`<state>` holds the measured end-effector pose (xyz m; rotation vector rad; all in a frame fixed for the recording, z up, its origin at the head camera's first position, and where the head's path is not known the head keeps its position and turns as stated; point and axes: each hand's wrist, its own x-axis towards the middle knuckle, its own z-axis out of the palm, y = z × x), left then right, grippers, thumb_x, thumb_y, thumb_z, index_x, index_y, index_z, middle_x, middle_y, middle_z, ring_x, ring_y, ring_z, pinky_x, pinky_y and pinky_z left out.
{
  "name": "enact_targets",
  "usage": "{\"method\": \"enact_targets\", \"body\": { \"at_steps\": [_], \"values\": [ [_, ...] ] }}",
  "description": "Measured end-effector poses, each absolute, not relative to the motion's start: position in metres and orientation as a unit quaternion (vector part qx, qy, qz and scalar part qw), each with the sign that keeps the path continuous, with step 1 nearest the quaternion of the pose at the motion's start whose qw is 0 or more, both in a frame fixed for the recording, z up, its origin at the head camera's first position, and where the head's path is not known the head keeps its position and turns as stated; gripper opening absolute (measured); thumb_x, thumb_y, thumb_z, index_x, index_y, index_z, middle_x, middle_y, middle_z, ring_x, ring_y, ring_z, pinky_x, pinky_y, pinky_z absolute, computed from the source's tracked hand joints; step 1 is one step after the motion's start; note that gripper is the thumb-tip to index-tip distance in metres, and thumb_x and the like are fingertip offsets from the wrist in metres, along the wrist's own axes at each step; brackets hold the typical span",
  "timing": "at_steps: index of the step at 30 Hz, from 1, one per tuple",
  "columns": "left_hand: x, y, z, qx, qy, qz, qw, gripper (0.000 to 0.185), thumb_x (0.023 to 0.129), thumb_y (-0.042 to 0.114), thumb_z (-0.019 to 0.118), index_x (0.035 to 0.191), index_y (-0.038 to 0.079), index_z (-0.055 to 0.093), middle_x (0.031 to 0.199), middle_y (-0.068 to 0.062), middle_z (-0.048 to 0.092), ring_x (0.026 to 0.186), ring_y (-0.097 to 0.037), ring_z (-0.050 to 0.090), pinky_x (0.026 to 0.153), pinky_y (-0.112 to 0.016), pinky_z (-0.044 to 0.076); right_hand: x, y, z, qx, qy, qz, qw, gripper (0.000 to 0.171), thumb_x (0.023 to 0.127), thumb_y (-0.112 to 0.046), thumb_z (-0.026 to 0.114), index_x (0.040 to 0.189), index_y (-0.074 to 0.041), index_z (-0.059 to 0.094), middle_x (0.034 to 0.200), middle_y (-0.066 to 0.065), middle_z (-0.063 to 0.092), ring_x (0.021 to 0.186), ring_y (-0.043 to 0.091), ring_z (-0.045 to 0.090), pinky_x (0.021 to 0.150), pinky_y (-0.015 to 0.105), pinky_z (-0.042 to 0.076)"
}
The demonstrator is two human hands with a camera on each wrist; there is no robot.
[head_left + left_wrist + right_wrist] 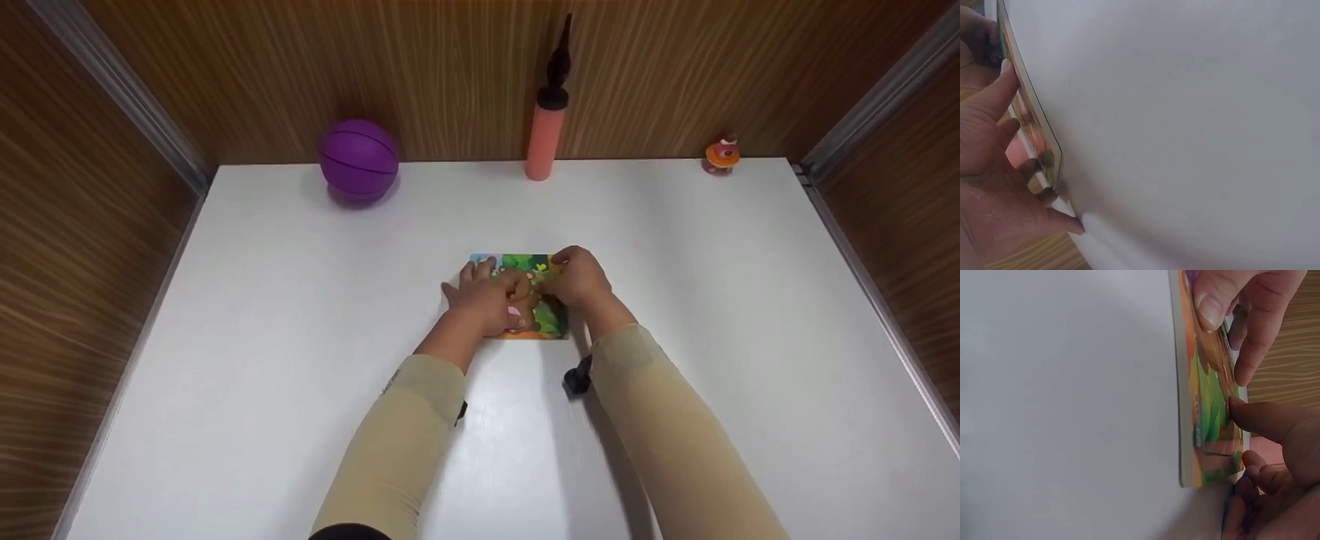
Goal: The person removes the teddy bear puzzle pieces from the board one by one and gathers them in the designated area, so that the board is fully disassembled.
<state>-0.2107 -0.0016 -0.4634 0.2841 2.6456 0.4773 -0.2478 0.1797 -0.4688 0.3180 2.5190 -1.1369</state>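
Observation:
A thin, flat board [553, 319] with a colourful cartoon picture, brown figure and green leaves, lies on the white table. In the head view, my left hand [480, 304] spreads its fingers over its left half, thumb pressed on the picture. The left wrist view shows the left hand [994, 163] at the board's side, with its little finger on the table. My right hand [581, 281] grips the board's right side. In the right wrist view, the right thumb [1266, 419] touches the picture while the other fingers curl near the edge. Part of the picture is hidden under the hands.
Along the back of the table are a purple ball [359, 161], a pink hand pump [545, 139] with a black nozzle, and a small pink-and-orange figurine [722, 155]. Wood-grain panels [450, 82] enclose the back and sides.

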Motion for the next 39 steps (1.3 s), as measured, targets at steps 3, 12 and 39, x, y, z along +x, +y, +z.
{"method": "enact_targets", "body": {
  "at_steps": [3, 12, 39],
  "values": [
    [-0.211, -0.002, -0.463, 0.103, 0.953, 0.184, 0.216, 0.079, 0.097, 0.05, 0.075, 0.165, 0.039, 0.037, 0.177, -0.008, 0.01, 0.161, -0.042, 0.003, 0.118, -0.08, 0.012, -0.249, 0.18, -0.468, 0.102, 0.896, -0.399, 0.167, 0.061, 0.089, -0.013, 0.084, 0.14, 0.0, 0.053, 0.134, 0.017, 0.058, 0.118, 0.031, 0.058, 0.104, 0.044, 0.055],
    [-0.212, -0.001, -0.462, 0.108, 0.951, 0.195, 0.216, 0.074, 0.098, 0.045, 0.073, 0.164, 0.039, 0.04, 0.177, -0.009, 0.01, 0.161, -0.043, 0.003, 0.118, -0.08, 0.011, -0.244, 0.18, -0.473, 0.092, 0.9, -0.408, 0.123, 0.059, 0.089, -0.012, 0.083, 0.139, -0.002, 0.052, 0.13, 0.015, 0.057, 0.119, 0.03, 0.058, 0.105, 0.045, 0.054],
    [-0.209, -0.005, -0.465, 0.102, 0.952, 0.205, 0.203, 0.075, 0.097, 0.049, 0.075, 0.163, 0.041, 0.04, 0.177, -0.009, 0.011, 0.161, -0.041, 0.003, 0.119, -0.08, 0.01, -0.242, 0.201, -0.497, 0.039, 0.857, -0.51, 0.062, 0.051, 0.098, 0.008, 0.06, 0.147, -0.002, 0.057, 0.122, 0.016, 0.06, 0.109, 0.026, 0.054, 0.094, 0.039, 0.051]
  ]
}}
